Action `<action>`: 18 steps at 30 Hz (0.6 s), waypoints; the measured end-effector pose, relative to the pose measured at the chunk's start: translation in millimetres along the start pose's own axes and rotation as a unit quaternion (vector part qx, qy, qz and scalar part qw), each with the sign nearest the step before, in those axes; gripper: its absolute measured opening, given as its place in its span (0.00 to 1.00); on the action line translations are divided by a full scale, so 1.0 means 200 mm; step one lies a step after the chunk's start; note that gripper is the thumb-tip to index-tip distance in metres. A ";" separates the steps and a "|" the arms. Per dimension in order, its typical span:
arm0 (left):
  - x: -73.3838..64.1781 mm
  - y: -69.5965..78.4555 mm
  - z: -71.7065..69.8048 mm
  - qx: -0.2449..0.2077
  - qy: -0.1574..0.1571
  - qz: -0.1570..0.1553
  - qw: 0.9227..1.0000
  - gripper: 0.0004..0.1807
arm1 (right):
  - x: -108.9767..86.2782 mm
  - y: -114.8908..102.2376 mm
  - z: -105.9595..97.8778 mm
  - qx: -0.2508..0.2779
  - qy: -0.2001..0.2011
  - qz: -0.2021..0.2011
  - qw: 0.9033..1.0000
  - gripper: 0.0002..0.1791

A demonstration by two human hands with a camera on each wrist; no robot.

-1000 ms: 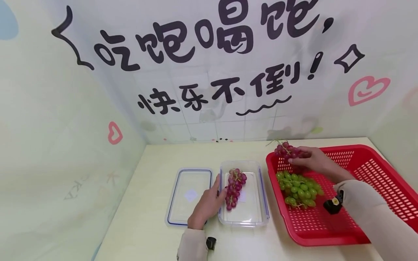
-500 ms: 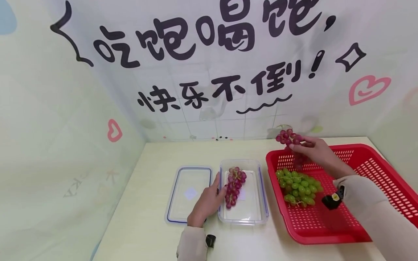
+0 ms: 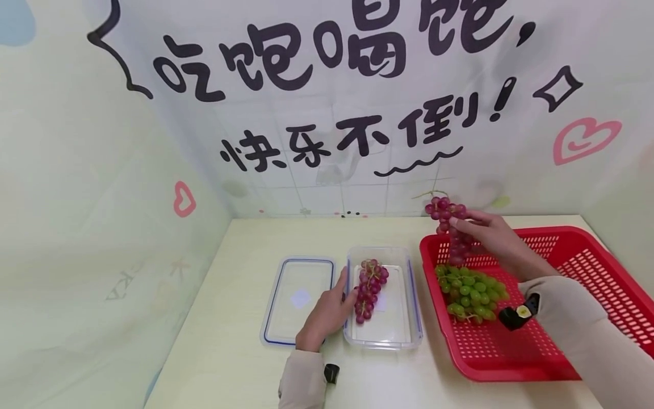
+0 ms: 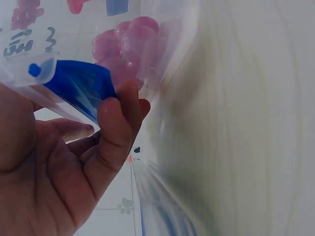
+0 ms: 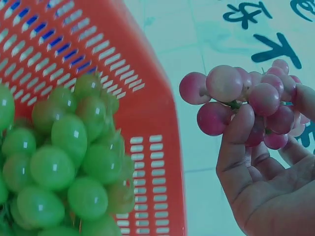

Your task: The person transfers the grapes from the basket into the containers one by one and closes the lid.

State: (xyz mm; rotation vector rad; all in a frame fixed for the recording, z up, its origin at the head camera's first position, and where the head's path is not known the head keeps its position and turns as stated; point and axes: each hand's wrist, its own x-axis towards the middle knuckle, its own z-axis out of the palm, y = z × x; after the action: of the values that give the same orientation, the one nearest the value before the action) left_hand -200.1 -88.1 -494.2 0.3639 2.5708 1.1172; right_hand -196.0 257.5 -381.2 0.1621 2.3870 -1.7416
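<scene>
My right hand [image 3: 487, 236] grips a bunch of red grapes [image 3: 443, 211] above the far left corner of the red basket [image 3: 456, 358]. In the right wrist view, thumb and fingers close round these grapes [image 5: 266, 98]. Below them in the basket lies a bunch of green grapes [image 3: 472, 292]. With its thumb over the near-left rim, my left hand [image 3: 327, 312] holds the left wall of a clear plastic food container [image 3: 383, 339]. A second bunch of red grapes [image 3: 370, 289] rests inside it. The left wrist view shows fingers at the container's blue-edged side [image 4: 83, 83].
Left of the container, its clear lid [image 3: 298, 301] with a blue seal lies flat on the pale table [image 3: 214, 318]. A printed cloth backdrop [image 3: 306, 193] rises behind the table, with more cloth at both sides.
The right hand has lifted the red grapes higher and turned them, so more of the bunch hangs below the hand. The left hand keeps its hold on the container.
</scene>
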 end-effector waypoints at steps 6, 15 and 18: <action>0.00 0.00 0.00 -0.004 -0.001 -0.002 1.000 0.37 | -0.03 -0.02 0.05 0.058 -0.015 0.022 0.998 0.37; 0.00 0.01 0.00 0.007 0.002 -0.005 1.000 0.38 | -0.05 -0.04 0.15 0.150 -0.053 0.041 0.986 0.35; 0.00 0.00 0.00 0.008 0.004 -0.005 1.000 0.38 | -0.06 -0.04 0.18 0.164 -0.064 0.049 0.983 0.34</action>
State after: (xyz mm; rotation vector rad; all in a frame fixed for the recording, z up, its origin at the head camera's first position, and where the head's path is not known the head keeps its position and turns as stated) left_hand -200.0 -87.4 -494.6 0.3495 2.5865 1.0972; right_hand -183.1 221.7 -381.7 0.1999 1.9560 -2.0201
